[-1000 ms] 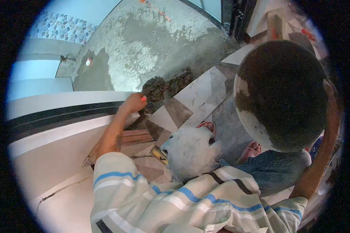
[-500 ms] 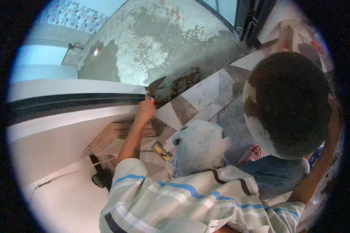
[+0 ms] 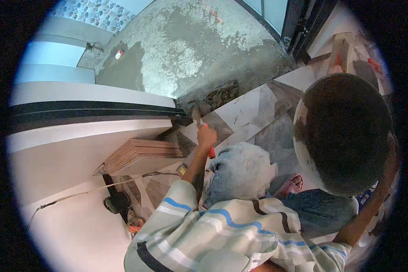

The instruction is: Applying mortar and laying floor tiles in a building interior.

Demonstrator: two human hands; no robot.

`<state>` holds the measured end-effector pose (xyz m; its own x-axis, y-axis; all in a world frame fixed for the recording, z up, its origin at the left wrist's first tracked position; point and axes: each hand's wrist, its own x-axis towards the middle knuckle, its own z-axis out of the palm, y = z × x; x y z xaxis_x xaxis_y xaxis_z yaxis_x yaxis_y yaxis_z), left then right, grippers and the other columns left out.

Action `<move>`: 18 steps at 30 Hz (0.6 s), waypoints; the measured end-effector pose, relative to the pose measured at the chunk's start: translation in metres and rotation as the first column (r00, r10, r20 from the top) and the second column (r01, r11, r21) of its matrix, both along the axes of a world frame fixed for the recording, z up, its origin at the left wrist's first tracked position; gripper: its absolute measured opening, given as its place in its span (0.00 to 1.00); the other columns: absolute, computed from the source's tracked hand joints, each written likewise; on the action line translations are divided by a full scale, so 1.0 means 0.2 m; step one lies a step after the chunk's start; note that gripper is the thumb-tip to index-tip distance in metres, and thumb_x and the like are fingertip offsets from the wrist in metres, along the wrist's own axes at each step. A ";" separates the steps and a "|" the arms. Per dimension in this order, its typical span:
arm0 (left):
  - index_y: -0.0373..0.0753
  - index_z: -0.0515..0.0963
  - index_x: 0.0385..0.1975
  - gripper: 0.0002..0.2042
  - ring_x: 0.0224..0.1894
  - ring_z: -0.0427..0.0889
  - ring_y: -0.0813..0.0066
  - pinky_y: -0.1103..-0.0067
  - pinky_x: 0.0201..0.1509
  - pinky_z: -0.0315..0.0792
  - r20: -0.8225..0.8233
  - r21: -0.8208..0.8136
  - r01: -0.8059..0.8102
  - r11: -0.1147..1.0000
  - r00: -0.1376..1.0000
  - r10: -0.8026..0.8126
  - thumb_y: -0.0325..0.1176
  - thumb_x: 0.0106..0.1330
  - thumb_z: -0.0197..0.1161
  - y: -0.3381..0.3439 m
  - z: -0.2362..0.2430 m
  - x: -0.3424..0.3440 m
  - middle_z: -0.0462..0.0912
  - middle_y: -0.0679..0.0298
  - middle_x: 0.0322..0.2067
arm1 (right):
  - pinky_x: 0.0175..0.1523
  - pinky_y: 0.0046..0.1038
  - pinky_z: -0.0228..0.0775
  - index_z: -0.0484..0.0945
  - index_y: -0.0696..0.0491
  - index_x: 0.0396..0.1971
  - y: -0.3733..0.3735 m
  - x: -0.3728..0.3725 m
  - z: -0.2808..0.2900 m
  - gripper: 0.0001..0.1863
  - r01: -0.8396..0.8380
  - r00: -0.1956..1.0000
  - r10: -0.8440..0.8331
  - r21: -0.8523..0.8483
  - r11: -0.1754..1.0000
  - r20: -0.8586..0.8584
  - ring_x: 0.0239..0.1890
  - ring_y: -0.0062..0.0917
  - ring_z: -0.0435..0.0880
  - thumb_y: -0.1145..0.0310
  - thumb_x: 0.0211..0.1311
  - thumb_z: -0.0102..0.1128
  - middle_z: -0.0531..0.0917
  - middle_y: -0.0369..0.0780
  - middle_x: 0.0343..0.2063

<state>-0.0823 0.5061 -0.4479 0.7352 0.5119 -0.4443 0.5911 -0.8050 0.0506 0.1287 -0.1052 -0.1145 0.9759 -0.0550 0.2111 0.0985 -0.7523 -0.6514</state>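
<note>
I have the left hand [image 3: 206, 137] closed around a trowel [image 3: 196, 116], its blade at rough dark mortar [image 3: 224, 93]; the right hand [image 3: 392, 146] meets the basin's [image 3: 309, 156] rim, grip unclear. The floor [image 3: 167, 68] looks partly smoothed, this strip unfinished.

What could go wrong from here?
1. Only the right hand shows on the bowl, at one edge, so it might tip or slip.
2. The left hand has the trowel close to the tiles, so it could smear dark mortar onto them.
</note>
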 end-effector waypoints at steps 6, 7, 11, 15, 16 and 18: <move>0.22 0.61 0.44 0.23 0.37 0.78 0.39 0.58 0.41 0.73 0.221 -0.273 -0.265 0.925 0.918 0.328 0.36 0.57 0.55 -0.24 0.60 0.19 0.77 0.36 0.32 | 0.62 0.28 0.55 0.64 0.57 0.58 0.14 -0.02 0.04 0.24 0.118 0.987 -0.107 0.082 0.990 -0.123 0.55 0.29 0.69 0.65 0.64 0.51 0.72 0.44 0.54; 0.23 0.61 0.44 0.23 0.37 0.78 0.39 0.57 0.41 0.72 0.230 -0.252 -0.252 0.934 0.922 0.311 0.37 0.57 0.55 -0.25 0.59 0.17 0.77 0.36 0.32 | 0.62 0.27 0.55 0.63 0.56 0.58 0.16 -0.03 0.04 0.25 0.104 0.988 -0.093 0.086 0.991 -0.122 0.55 0.29 0.70 0.65 0.64 0.51 0.72 0.45 0.54; 0.27 0.63 0.43 0.20 0.36 0.77 0.39 0.56 0.40 0.72 0.256 -0.243 -0.182 0.953 0.935 0.244 0.37 0.58 0.53 -0.13 0.47 0.03 0.76 0.35 0.32 | 0.60 0.26 0.58 0.59 0.54 0.61 0.19 -0.03 0.05 0.27 0.079 0.994 -0.072 0.092 0.993 -0.079 0.53 0.27 0.71 0.65 0.63 0.52 0.73 0.45 0.52; 0.26 0.65 0.42 0.19 0.37 0.78 0.41 0.57 0.41 0.73 0.227 -0.196 -0.328 0.924 0.902 0.368 0.36 0.56 0.53 -0.10 0.60 -0.02 0.77 0.37 0.33 | 0.60 0.26 0.58 0.60 0.54 0.60 0.17 -0.02 0.04 0.27 0.109 0.994 -0.105 0.161 0.981 -0.034 0.52 0.26 0.71 0.65 0.63 0.53 0.74 0.44 0.52; 0.26 0.65 0.42 0.19 0.37 0.78 0.41 0.57 0.41 0.73 0.223 -0.194 -0.328 0.925 0.903 0.367 0.36 0.56 0.53 -0.08 0.63 -0.02 0.77 0.37 0.33 | 0.60 0.26 0.58 0.60 0.54 0.60 0.18 -0.01 0.03 0.27 0.105 0.995 -0.103 0.191 0.976 -0.020 0.52 0.26 0.71 0.65 0.63 0.53 0.74 0.44 0.51; 0.27 0.68 0.41 0.17 0.36 0.79 0.43 0.59 0.40 0.74 0.130 -0.049 -0.310 0.950 0.941 0.313 0.33 0.57 0.53 -0.04 0.66 0.01 0.78 0.40 0.32 | 0.60 0.26 0.58 0.60 0.54 0.60 0.17 -0.01 0.03 0.27 0.106 0.994 -0.107 0.218 0.970 -0.009 0.52 0.26 0.71 0.65 0.63 0.53 0.74 0.44 0.51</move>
